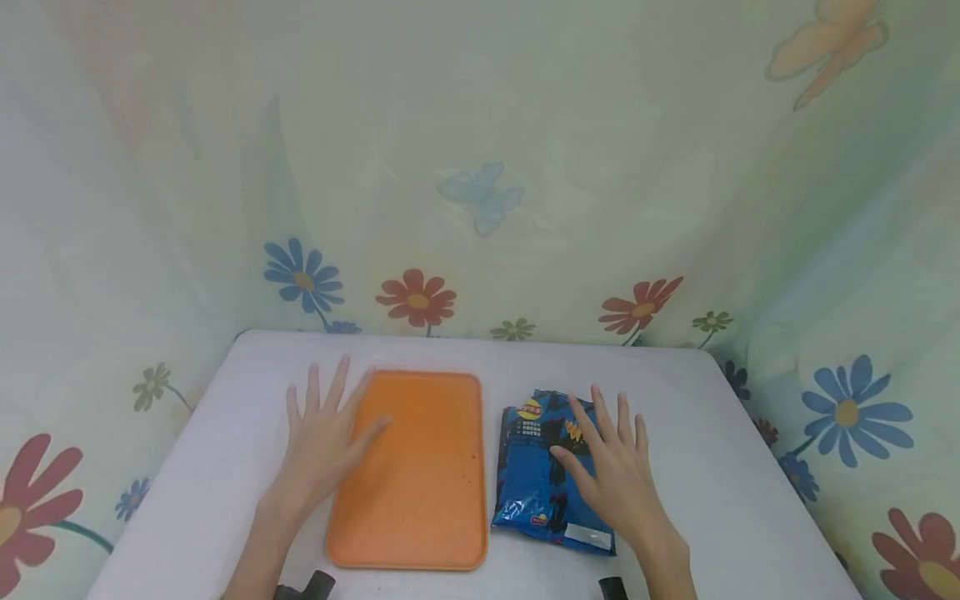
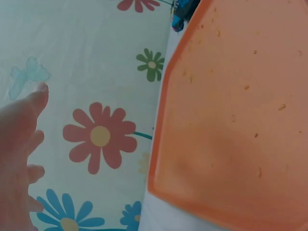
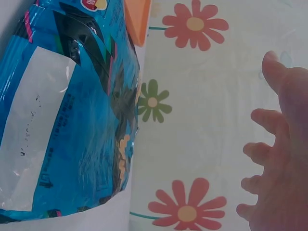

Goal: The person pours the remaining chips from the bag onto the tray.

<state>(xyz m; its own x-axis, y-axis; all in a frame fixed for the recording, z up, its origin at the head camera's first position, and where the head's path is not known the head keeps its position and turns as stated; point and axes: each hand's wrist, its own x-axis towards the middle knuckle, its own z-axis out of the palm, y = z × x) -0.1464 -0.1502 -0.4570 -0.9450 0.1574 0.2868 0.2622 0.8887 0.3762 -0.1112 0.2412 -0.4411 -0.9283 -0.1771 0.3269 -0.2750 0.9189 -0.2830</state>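
Left hand (image 1: 318, 446), fingers splayed wide, empty, over the left edge of the orange tray (image 1: 420, 483); tray's flat on the desk (image 1: 742, 500), looks stiff, light; rim's the grip | blue crisp bag (image 1: 528, 479) beside it, likely light, slick, crushable; pinch a sealed end | right hand (image 1: 622, 483) above, fingers spread, empty

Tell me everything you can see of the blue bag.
The blue bag looks like shiny, wrinkled plastic, with dark patches, a yellow logo near its far end and a white panel at its near right corner. It lies flat on the white table, right of the orange tray, a thin gap between. The right grip, spread open, is over its right side, not holding it.
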